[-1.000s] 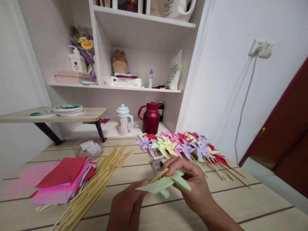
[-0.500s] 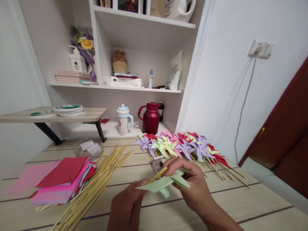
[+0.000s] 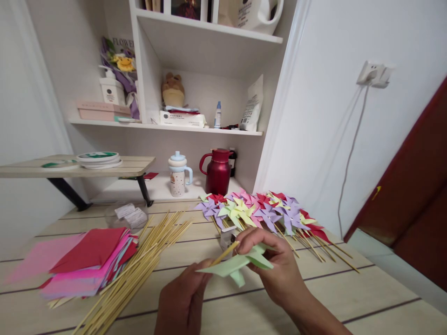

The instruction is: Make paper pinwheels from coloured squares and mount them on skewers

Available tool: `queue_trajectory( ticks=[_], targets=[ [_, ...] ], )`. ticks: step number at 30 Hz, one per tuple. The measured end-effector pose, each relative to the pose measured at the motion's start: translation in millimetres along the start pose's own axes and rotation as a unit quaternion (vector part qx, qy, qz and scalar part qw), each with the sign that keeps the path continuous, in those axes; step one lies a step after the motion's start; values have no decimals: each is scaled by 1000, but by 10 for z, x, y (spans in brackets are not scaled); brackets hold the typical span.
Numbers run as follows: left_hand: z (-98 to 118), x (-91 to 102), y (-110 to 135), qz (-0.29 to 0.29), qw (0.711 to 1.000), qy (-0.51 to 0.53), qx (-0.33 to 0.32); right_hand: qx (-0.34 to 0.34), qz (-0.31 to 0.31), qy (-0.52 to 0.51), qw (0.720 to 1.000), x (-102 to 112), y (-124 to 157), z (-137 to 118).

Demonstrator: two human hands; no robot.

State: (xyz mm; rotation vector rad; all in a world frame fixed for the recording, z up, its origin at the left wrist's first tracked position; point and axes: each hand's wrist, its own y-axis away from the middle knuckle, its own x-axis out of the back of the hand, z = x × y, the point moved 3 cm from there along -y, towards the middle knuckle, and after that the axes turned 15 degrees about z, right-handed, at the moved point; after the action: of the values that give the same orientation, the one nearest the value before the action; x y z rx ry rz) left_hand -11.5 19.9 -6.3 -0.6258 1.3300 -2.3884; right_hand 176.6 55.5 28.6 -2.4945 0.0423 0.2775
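A light green paper pinwheel [image 3: 232, 266] is held low over the table, its blades folded and tilted. My right hand [image 3: 275, 260] is closed on it, thumb and fingers pressed around its middle. A thin wooden stick [image 3: 226, 252] slants up behind the paper, its upper end by my right fingertips. My left hand [image 3: 186, 288] is closed around the lower part of this stick, beside one blade's tip. The joint between stick and pinwheel is hidden by my right fingers. Just behind my right hand stands a small clear box [image 3: 226, 238], partly covered.
Finished pinwheels [image 3: 268, 214] on sticks lie at the back right. On the left are a stack of coloured paper [image 3: 91, 251], a bundle of wooden sticks [image 3: 139, 274] and a clear container [image 3: 131, 216]. A red jug [image 3: 218, 173] and a cup [image 3: 178, 179] stand behind.
Hardly anything differs. The view has shifted slightly; both hands keep their hold on the green pinwheel and its stick.
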Motion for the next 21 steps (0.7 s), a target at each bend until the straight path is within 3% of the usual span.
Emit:
queue_trajectory(
  ticks=[7,21],
  targets=[
    [19,-38,-2,-27,999,17,-4,-10,-1,6,1000,-1,8,24],
    [-24,-27,15,-8,1000,-8,-1,-17,-1,-6,1000,-5,0,13]
  ],
)
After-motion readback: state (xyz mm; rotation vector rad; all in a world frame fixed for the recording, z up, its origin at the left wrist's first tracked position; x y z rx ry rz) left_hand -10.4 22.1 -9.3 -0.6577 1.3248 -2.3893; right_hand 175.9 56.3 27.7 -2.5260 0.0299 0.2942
